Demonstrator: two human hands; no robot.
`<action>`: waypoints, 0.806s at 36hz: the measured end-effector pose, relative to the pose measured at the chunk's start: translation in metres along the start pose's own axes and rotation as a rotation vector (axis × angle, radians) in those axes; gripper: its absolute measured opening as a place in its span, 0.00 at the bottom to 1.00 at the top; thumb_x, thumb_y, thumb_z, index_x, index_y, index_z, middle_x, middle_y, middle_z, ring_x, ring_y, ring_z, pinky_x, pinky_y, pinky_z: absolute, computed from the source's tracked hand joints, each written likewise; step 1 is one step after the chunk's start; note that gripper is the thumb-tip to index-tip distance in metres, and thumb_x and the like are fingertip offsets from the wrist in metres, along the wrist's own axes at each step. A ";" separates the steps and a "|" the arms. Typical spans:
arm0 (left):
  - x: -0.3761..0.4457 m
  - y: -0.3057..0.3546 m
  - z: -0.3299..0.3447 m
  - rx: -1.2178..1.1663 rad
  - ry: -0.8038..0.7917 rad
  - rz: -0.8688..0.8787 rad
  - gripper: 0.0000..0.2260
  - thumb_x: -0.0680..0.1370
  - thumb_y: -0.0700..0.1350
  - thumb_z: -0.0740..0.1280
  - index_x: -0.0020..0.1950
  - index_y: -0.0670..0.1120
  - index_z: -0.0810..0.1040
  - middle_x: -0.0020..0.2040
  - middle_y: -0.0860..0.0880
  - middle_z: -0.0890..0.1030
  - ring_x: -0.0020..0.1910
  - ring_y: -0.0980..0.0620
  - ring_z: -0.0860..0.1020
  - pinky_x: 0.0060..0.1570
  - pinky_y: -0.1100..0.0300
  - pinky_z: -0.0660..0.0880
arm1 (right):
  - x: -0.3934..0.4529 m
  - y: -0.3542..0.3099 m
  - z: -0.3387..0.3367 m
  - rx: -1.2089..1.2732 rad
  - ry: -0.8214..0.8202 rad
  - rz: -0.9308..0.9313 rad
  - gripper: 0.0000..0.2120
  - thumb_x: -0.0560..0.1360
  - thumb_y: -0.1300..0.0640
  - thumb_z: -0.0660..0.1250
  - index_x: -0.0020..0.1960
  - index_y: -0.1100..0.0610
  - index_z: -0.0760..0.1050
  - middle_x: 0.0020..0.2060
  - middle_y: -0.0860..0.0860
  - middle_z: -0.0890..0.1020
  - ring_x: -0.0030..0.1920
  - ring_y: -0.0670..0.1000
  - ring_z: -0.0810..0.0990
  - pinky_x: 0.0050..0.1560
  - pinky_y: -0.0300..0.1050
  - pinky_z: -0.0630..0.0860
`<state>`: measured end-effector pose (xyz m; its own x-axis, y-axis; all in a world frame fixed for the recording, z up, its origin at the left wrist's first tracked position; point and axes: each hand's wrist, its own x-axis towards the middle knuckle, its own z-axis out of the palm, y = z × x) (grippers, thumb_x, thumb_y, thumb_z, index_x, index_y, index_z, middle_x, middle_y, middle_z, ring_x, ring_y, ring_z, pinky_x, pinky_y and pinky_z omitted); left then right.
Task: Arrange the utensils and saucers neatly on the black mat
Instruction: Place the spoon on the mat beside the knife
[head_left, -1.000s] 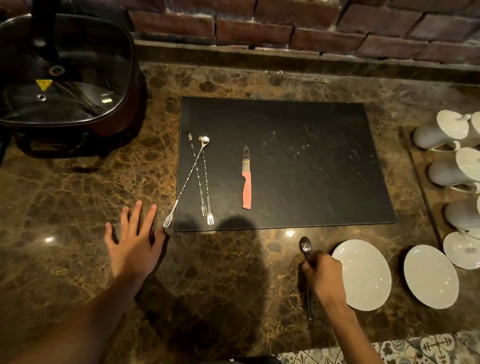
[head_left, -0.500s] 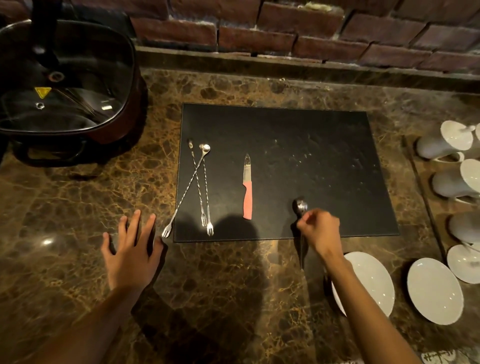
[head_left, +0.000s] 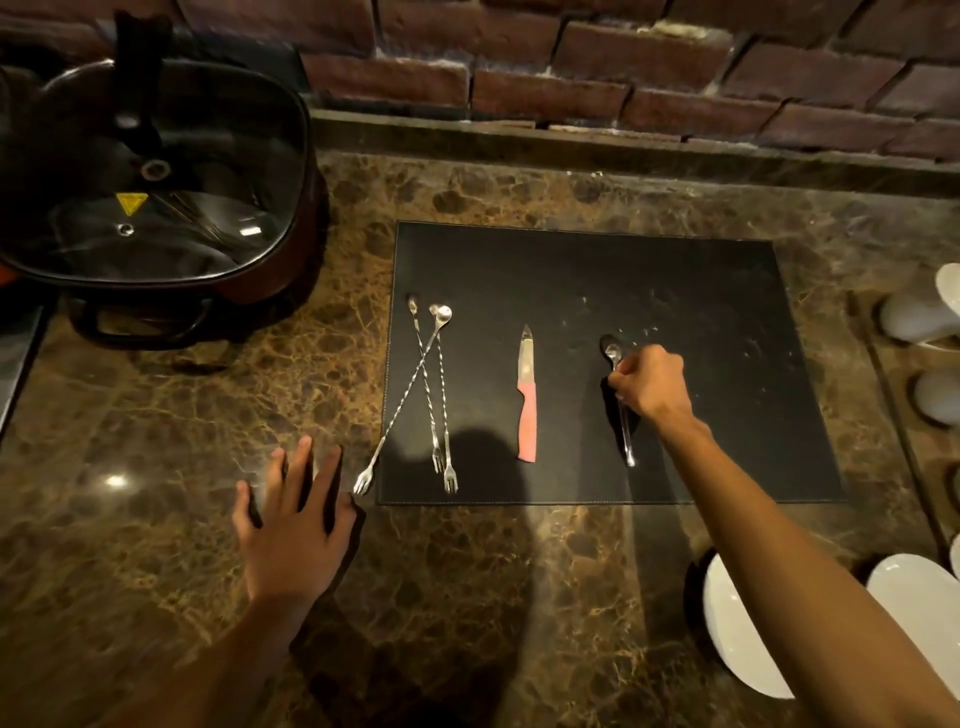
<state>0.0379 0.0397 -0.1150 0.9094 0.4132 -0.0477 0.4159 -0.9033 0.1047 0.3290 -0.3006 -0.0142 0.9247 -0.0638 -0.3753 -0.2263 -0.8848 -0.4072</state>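
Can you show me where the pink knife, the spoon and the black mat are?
pink knife (head_left: 527, 423): head view, on its pink handle.
spoon (head_left: 613, 354): head view, on its bowl, just above the right hand.
black mat (head_left: 727, 291): head view, on a bare part near its far right corner.

on the mat (head_left: 675, 280), the knife (head_left: 527, 395) lies midway, long forks (head_left: 431, 395) to its left, spoon (head_left: 621, 405) right, saucers (head_left: 737, 629) off the mat's right corner.

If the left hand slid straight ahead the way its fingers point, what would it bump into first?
Probably the fork end of the crossed long utensil jutting off the black mat, just beyond the left hand. The gap is hard to judge.
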 end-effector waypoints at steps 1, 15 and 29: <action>0.000 0.000 -0.001 -0.002 -0.004 0.004 0.28 0.80 0.61 0.52 0.80 0.58 0.63 0.83 0.52 0.58 0.82 0.46 0.57 0.76 0.38 0.49 | -0.001 0.001 0.000 0.001 0.007 0.000 0.09 0.70 0.64 0.68 0.32 0.63 0.79 0.31 0.62 0.82 0.34 0.56 0.83 0.36 0.51 0.82; -0.002 0.005 -0.016 -0.080 -0.014 0.024 0.29 0.79 0.64 0.54 0.79 0.56 0.66 0.82 0.51 0.62 0.82 0.45 0.58 0.77 0.38 0.47 | -0.075 0.041 -0.018 0.112 -0.041 -0.031 0.02 0.74 0.62 0.70 0.42 0.58 0.79 0.35 0.55 0.84 0.35 0.50 0.83 0.42 0.45 0.81; -0.048 0.025 -0.021 -0.186 -0.173 0.012 0.50 0.70 0.79 0.51 0.82 0.47 0.60 0.84 0.54 0.53 0.83 0.56 0.45 0.79 0.44 0.40 | -0.146 0.119 -0.058 -0.029 -0.175 -0.041 0.12 0.71 0.60 0.76 0.53 0.61 0.80 0.46 0.55 0.83 0.47 0.54 0.82 0.50 0.43 0.75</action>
<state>0.0047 0.0002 -0.0893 0.9076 0.3621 -0.2125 0.4121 -0.8649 0.2866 0.1846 -0.4236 0.0406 0.8649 0.0514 -0.4992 -0.1788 -0.8980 -0.4021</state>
